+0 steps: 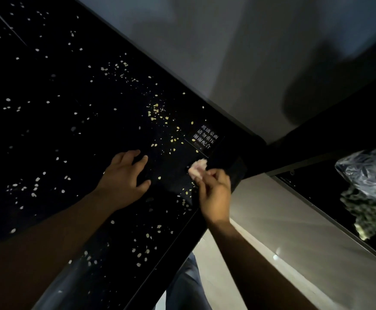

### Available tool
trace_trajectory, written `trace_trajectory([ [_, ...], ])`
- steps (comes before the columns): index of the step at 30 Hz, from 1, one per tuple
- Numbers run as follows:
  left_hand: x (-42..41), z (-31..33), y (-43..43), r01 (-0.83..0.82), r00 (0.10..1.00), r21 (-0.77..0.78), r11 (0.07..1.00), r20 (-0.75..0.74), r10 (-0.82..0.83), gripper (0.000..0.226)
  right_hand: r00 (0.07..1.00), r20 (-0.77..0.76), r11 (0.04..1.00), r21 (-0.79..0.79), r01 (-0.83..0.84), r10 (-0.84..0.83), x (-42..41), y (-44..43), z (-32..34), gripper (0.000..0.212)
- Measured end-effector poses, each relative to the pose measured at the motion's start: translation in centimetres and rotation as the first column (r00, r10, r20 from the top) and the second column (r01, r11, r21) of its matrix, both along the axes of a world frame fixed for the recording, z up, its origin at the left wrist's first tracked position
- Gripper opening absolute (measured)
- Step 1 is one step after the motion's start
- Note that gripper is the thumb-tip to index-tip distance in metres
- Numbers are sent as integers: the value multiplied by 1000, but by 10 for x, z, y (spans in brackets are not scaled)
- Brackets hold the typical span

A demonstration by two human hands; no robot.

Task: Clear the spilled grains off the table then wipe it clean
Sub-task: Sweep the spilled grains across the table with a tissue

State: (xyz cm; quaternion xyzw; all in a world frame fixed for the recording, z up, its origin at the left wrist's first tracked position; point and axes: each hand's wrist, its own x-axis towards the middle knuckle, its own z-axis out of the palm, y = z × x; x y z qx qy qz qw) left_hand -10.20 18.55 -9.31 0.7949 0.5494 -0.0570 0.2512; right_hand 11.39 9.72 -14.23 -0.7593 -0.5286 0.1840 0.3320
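A glossy black glass bench [48, 139] carries pale grains [152, 118] scattered across most of its top. The left hand [124, 177] rests on it, fingers [142, 161] spread, holding nothing. The right hand [214, 193] pinches a small crumpled pinkish-white wad [197, 167] at the bench's corner.

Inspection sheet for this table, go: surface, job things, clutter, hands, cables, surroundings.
Surface: black table, strewn with grains throughout.
Job's things: grains unswept; pinkish wad by the table's edge.
Clutter: white-lettered label near the corner.
Grippers: left hand rests on the table, fingers spread; right hand pinches the wad.
Cables: nothing seen.
Surroundings: pale floor; clear plastic bag at right.
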Motion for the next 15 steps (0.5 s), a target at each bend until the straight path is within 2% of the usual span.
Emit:
trace_trajectory([
  [3,-2,1,1,7,1000,1,1000,11,-7,72,988,-98,991,-37,-126,122,-16,-17,7,26],
  [5,-3,2,1,18,1000,3,1000,16,-18,72,987,-150,998,23,-57,59,-4,-13,10,24],
  [7,-5,1,1,36,999,15,999,11,-36,74,992,-109,995,73,72,-64,16,1,11,21],
  [10,-6,-1,-2,39,999,15,999,24,-39,76,980,-3,979,17,201,-201,39,14,4,22],
  [12,-10,-1,-5,39,998,-11,999,50,-39,77,978,50,980,-4,201,-200,34,9,-3,27],
  [15,-24,1,-15,87,993,-6,996,77,-86,83,992,73,994,44,105,-108,4,-20,-14,28],
])
